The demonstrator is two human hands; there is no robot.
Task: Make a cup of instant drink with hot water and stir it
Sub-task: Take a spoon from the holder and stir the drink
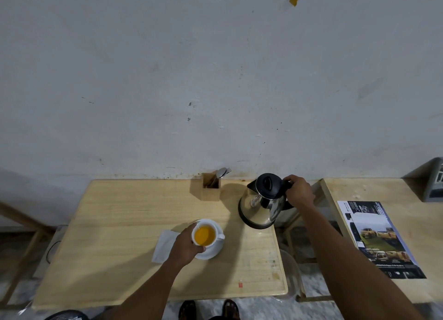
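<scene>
A white cup [211, 226] filled with orange liquid stands on a white saucer [214, 251] near the middle of the wooden table [107, 236]. My left hand [185, 246] wraps around the cup's left side. To the right stands a steel kettle [262, 203] with a black lid, upright at the table's right edge. My right hand [299, 191] is closed on the kettle's black handle. A wooden holder [211, 188] at the back of the table holds a spoon and a fork.
A white napkin [163, 244] lies left of the saucer, partly under my left wrist. A second wooden table [407, 224] to the right carries a printed brochure [376, 236]. A gap separates the two tables. A wall rises directly behind.
</scene>
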